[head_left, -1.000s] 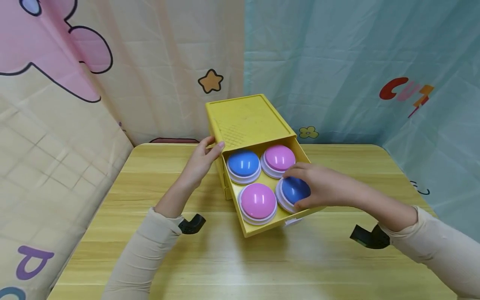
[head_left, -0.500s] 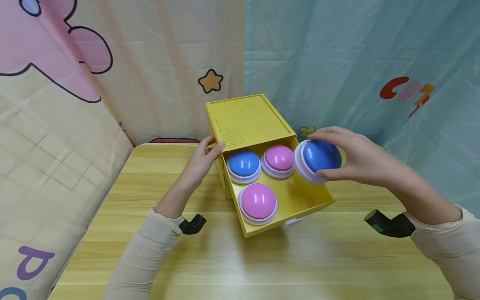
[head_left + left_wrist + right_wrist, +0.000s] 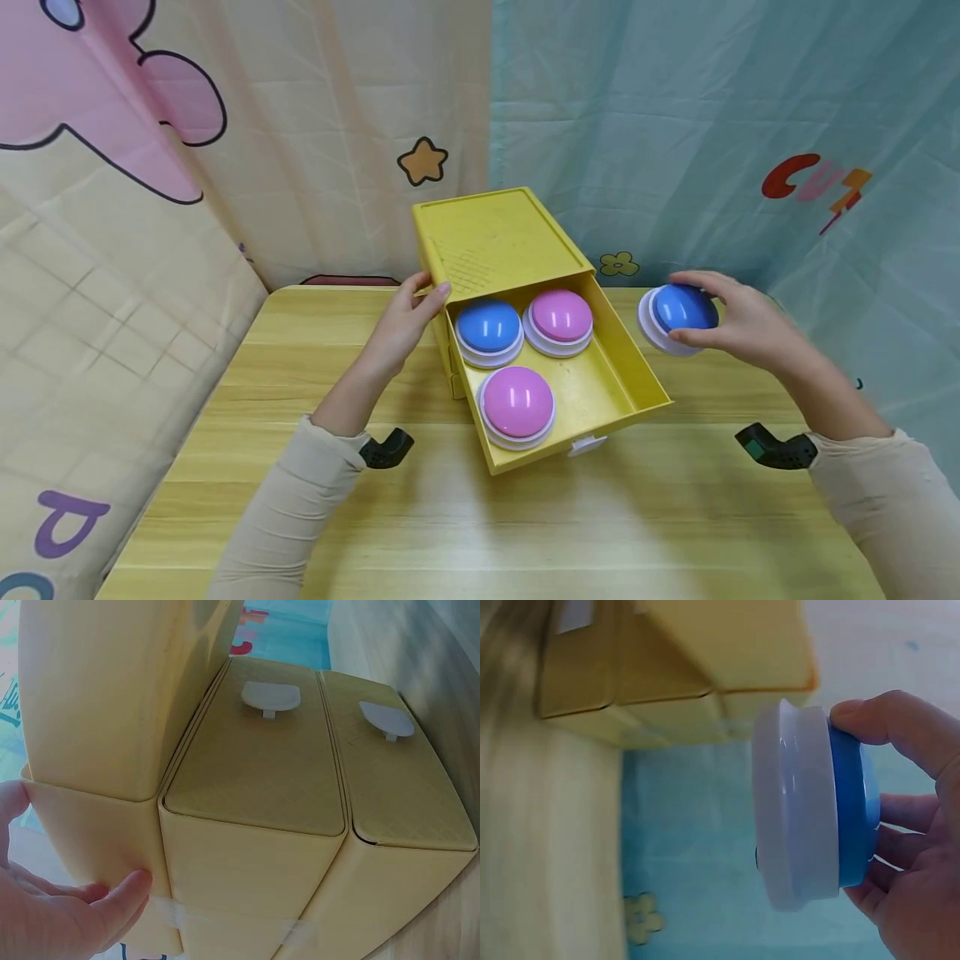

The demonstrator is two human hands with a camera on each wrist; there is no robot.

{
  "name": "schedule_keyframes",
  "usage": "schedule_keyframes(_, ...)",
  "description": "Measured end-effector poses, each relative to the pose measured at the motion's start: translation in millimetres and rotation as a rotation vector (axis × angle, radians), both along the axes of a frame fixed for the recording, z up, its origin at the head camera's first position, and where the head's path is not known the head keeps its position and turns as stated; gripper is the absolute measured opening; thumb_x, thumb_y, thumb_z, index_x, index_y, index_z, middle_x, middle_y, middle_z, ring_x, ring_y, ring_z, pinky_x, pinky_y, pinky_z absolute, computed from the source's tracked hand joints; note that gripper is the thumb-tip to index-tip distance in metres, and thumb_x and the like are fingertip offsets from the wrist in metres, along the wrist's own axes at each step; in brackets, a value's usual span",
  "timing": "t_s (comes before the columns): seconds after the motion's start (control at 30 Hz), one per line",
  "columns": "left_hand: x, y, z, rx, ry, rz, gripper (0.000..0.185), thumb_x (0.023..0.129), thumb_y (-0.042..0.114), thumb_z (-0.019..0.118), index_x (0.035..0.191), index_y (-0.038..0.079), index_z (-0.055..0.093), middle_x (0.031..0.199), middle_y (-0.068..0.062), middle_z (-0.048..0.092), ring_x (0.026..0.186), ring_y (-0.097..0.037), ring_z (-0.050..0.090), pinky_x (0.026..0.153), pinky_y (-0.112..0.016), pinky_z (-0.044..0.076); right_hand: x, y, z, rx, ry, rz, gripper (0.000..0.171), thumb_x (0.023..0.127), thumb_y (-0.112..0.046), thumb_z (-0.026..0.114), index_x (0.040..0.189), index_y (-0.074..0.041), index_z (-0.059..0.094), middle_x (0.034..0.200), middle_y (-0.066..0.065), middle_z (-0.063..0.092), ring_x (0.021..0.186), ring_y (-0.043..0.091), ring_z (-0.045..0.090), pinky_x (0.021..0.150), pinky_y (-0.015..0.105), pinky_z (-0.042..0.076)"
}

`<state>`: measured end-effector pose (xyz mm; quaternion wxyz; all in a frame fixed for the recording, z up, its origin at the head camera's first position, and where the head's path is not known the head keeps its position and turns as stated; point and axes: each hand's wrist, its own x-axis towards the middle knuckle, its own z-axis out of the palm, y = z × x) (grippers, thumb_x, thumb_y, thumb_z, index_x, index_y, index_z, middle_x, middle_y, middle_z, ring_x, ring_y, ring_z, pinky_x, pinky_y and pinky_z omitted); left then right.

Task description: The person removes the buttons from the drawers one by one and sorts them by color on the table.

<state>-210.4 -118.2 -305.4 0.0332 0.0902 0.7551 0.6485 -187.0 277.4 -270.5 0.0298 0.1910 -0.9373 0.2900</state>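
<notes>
Holding blue dome button (image 3: 681,312) curled in right hand (image 3: 738,332) fingers, above desk (image 3: 465,517); keeping it level. Bracing yellow drawer box (image 3: 491,237) with relaxed left hand (image 3: 401,325).

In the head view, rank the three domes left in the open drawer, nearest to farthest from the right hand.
From the right hand, which holds a blue dome right of the drawer:
1. Back pink dome, rear right of the drawer.
2. Back blue dome, rear left.
3. Front pink dome, front left. The last two are nearly level.
</notes>
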Motion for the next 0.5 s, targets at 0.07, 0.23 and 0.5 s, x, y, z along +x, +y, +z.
schedule_keyframes(0.07, -0.4, 0.1, -0.2, 0.000, -0.002, 0.003, 0.068, 0.092, 0.036, 0.050, 0.140, -0.001, 0.021, 0.139, -0.015, 0.029, 0.120, -0.027, 0.039, 0.100, -0.040, 0.027, -4.5, 3.3, -17.8, -0.011, -0.036, 0.001, 0.069, 0.076, -0.017, 0.074, 0.132, 0.003, 0.038, 0.128, 0.026, 0.037, 0.103, 0.044, 0.040, 0.076, 0.058, 0.041)
schedule_keyframes(0.23, -0.9, 0.5, -1.2, -0.002, -0.005, 0.005, 0.068, 0.092, 0.037, 0.050, 0.140, -0.001, 0.021, 0.139, -0.015, 0.029, 0.119, -0.026, 0.039, 0.100, -0.040, 0.027, -12.3, 6.2, -61.7, -0.065, -0.136, 0.011, 0.072, 0.076, -0.018, 0.073, 0.133, 0.006, 0.035, 0.128, 0.029, 0.037, 0.104, 0.044, 0.042, 0.080, 0.056, 0.041)
schedule_keyframes(0.5, 2.1, 1.9, 3.2, 0.012, -0.022, 0.002, 0.065, 0.092, 0.033, 0.050, 0.140, 0.000, 0.020, 0.139, -0.015, 0.028, 0.120, -0.027, 0.038, 0.100, -0.040, 0.027, -19.4, 4.6, -118.1, -0.131, -0.179, 0.052, 0.072, 0.074, -0.022, 0.075, 0.130, 0.006, 0.039, 0.127, 0.026, 0.039, 0.110, 0.041, 0.040, 0.088, 0.054, 0.035)
